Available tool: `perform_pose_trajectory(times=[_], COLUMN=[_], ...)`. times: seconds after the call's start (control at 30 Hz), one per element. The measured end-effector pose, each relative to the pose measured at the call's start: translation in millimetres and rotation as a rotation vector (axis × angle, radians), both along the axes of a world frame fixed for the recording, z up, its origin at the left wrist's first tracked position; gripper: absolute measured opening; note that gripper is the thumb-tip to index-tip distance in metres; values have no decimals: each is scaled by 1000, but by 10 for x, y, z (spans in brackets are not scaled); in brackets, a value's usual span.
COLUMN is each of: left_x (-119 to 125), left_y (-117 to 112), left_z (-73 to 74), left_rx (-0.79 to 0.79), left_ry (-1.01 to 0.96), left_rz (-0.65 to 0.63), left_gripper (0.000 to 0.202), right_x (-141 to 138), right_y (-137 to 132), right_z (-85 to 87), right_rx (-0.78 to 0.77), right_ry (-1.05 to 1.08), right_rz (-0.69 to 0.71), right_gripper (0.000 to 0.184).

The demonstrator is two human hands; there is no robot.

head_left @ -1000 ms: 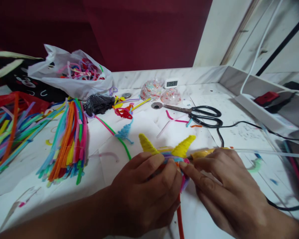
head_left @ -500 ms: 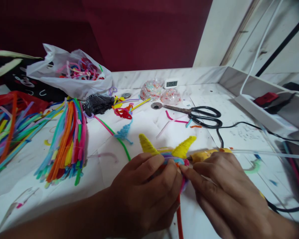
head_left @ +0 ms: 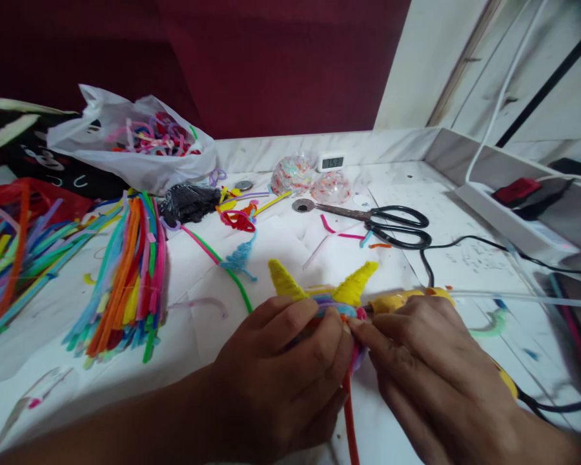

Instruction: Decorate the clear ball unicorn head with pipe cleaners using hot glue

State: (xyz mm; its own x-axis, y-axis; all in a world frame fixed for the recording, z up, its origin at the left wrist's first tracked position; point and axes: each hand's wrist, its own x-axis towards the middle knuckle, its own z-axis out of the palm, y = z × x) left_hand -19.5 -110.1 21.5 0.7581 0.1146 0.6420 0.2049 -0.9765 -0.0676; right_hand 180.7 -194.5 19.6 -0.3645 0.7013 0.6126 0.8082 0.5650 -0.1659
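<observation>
My left hand (head_left: 285,368) is closed around a small craft of coloured pipe cleaners (head_left: 343,309), hiding much of it. Two yellow wrapped points (head_left: 356,284) stick up from its top like horns or ears. The fingertips of my right hand (head_left: 430,361) press together at the craft's right side, meeting my left fingers. An orange-red pipe cleaner (head_left: 350,420) hangs down from there. Close behind my right hand is a yellow glue gun (head_left: 394,301), its nozzle towards the craft; my hand covers most of it, and whether it is gripped does not show.
Black-handled scissors (head_left: 397,223) lie behind the hands. Pipe-cleaner bundles (head_left: 126,278) spread on the left, below a white plastic bag (head_left: 140,168) of scraps. A small digital clock (head_left: 331,163) stands at the back. On the right are a power strip (head_left: 518,223) and black cords.
Very little differs. The view has shifted slightly, and a bit more of the glue gun's yellow handle shows behind my right wrist. Both hands keep their places on the craft.
</observation>
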Motion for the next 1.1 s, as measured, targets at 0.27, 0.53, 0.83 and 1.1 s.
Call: perform_pose_trajectory(times=[0.27,0.53,0.83,1.1], left_x=[0,-5,17,-14], left_y=[19,23,126,132], left_z=[-1,10,25,-7], left_rx=[4,7,31,11], left_ry=[-16,-6,-3,-17], left_rz=[-28,-30,-94,-105], left_gripper=[31,33,37,38], right_x=[1,-5,45,40], right_y=[22,22,42,49], right_z=[-46,-57,-82,-68], right_rx=[-2,-5,-33,-17], right_ry=[52,96,60,23], right_rz=[14,44,21,19], right_gripper=[30,34,41,42])
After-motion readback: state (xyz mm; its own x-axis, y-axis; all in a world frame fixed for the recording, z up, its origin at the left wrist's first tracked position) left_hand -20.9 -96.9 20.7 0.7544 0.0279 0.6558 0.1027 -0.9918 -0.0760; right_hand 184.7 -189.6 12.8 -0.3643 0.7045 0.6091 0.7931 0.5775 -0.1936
